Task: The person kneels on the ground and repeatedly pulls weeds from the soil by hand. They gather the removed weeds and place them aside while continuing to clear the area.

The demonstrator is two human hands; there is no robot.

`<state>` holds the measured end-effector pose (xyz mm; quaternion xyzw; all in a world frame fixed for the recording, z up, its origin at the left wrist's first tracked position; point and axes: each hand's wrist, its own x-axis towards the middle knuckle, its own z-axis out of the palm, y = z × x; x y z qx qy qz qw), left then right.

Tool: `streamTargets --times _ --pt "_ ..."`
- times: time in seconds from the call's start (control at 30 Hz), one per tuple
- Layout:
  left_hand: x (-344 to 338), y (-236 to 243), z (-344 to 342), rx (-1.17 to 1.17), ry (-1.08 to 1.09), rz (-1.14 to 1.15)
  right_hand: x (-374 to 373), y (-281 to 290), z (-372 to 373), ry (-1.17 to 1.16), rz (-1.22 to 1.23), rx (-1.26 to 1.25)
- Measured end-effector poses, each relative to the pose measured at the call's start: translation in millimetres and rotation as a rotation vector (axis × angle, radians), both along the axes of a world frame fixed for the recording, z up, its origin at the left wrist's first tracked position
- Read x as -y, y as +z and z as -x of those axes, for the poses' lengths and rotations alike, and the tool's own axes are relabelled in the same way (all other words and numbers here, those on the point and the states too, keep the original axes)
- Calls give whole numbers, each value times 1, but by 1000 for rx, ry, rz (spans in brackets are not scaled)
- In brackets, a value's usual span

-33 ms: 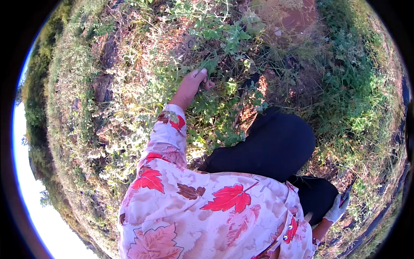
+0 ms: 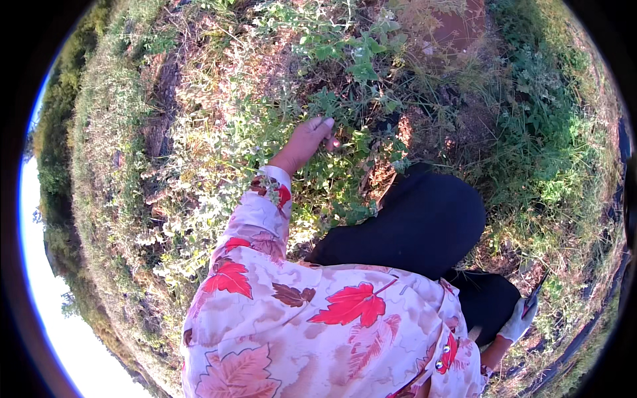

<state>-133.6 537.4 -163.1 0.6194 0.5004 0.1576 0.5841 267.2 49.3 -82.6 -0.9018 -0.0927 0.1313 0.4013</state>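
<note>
My bare left hand (image 2: pixel 306 142) reaches into low leafy weeds (image 2: pixel 325 103) ahead of me. Its thumb and fingers are closed together on green plant stems; the exact grip is partly hidden by leaves. Down at the right, beside my dark-trousered knee, my right hand (image 2: pixel 517 322) wears a pale glove. It is closed round a thin, dark, pointed tool (image 2: pixel 537 289) with a touch of red near the grip. The tool points up and away from me, and its kind is too small to tell.
Dense green weeds (image 2: pixel 531 126) grow at the right, and drier grass (image 2: pixel 113 152) covers the left. A reddish-brown flat surface (image 2: pixel 458 30) lies at the far end. My bent knee (image 2: pixel 431 222) rises between my hands. A dark strip (image 2: pixel 570 358) runs along the right edge.
My left hand has shifted a little to the right and nearer to me, still closed among the weeds. My right hand and the tool stay in place.
</note>
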Motion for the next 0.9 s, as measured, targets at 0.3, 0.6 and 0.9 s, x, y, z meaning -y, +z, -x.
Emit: streamTargets --times 0.3,0.6,0.9 --pt "117 -41 -21 -473 -611 75 2 -1 -8 49 106 50" --pt "25 -54 -4 -1018 -316 -719 5 -12 -10 8 -12 -4" --pt "13 -65 -20 -1033 -559 -703 11 -11 -13 26 61 39"
